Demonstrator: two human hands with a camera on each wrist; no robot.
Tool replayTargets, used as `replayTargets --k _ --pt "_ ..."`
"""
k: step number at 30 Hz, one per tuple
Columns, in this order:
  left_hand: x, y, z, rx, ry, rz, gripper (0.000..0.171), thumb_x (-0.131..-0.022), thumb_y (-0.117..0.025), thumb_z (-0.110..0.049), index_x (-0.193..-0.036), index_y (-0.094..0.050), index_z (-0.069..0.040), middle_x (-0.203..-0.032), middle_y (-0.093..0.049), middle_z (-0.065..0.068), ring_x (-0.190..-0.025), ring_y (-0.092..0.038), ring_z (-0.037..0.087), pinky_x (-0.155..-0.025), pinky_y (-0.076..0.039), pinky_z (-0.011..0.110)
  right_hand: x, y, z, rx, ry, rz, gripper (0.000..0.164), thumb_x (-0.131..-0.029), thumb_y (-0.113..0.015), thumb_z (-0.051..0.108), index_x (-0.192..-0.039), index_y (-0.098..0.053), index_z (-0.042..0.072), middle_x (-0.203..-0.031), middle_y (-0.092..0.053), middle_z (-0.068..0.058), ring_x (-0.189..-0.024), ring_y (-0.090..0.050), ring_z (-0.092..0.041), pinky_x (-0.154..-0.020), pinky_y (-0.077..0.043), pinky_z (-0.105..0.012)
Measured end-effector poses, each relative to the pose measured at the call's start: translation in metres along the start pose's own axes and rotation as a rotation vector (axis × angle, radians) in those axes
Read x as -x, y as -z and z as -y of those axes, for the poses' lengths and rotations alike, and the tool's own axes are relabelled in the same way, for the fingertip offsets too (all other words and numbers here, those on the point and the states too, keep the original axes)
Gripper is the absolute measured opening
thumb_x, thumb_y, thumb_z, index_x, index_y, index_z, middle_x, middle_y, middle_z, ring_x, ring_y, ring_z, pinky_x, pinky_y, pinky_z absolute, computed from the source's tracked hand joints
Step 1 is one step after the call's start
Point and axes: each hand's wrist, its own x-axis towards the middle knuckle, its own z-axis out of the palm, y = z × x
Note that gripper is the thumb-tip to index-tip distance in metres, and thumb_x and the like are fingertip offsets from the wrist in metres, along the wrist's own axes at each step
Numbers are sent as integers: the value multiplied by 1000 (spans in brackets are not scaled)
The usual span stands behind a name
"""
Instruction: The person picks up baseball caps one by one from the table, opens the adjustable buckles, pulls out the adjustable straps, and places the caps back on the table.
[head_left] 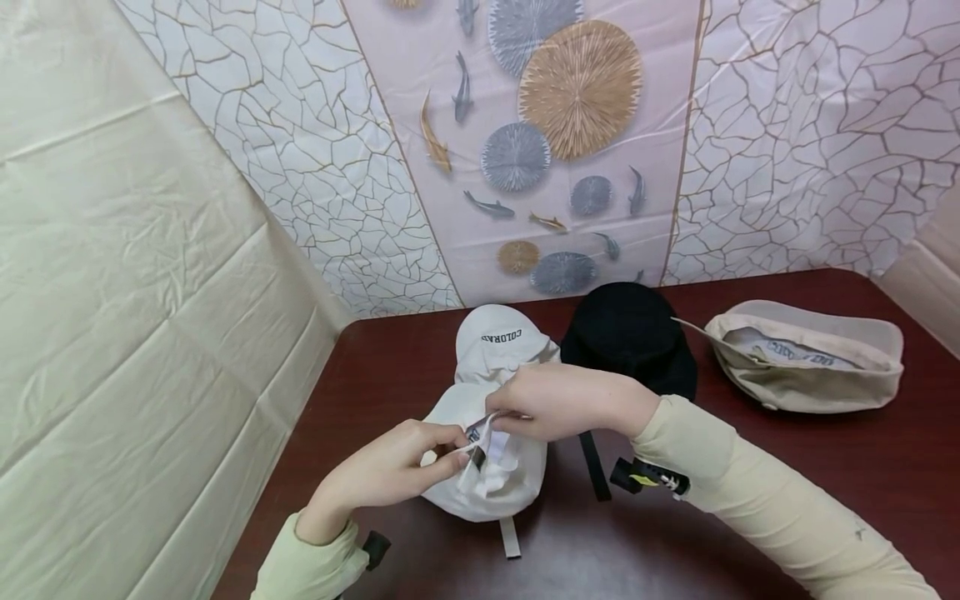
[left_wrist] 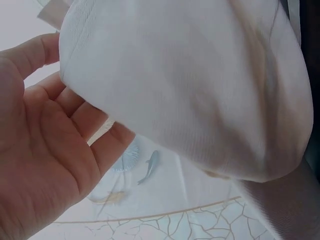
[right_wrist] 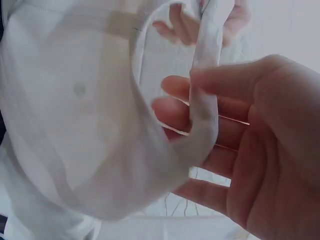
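Between my two hands is a white cap, its open back facing me and a loose strap end hanging toward the table's front. My left hand pinches the cap's rear edge with thumb and fingers. In the left wrist view the cap's cloth covers those fingertips. My right hand reaches in from the right and grips the other side of the opening. In the right wrist view its thumb and fingers hold a narrow white band of the cap. A printed label inside shows only in part.
Directly behind stands another white cap with dark lettering. A black bucket hat sits to its right, its dark strap lying forward. At the far right a beige cap rests upturned on the dark red table. Patterned cloth hangs behind.
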Motion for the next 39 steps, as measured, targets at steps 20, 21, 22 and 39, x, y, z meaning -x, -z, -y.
replayTargets --k 20,21,22,39 --pt "0 -1 -2 6 -82 50 17 -101 -56 -10 -93 -62 -23 -76 -48 -15 -68 -45 -3 -62 -40 14 4 2 -8 -19 -29 27 25 -103 -60 26 -79 -57 19 -61 -35 15 -54 -35 0 -55 -34 -20" --pt "1 -2 -3 0 -87 54 17 -100 -57 -8 -94 -63 -23 -77 -49 -15 -69 -46 -3 -63 -40 14 5 2 -12 -8 -47 14 26 -103 -61 26 -78 -56 20 -60 -34 14 -53 -34 0 -54 -33 -20" --pt "1 -2 -3 -5 -91 56 18 -99 -57 -7 -94 -62 -23 -77 -49 -14 -69 -46 -3 -63 -41 14 6 2 -15 -2 -60 1 27 -102 -61 26 -77 -56 20 -59 -34 14 -52 -34 0 -54 -33 -20" --pt "5 -6 -2 4 -44 63 14 -102 -57 -13 -95 -62 -24 -79 -51 -16 -74 -49 -3 -65 -43 16 19 -3 -8 -136 32 32 22 -102 -61 23 -80 -60 19 -64 -41 15 -55 -39 3 -55 -36 -18"
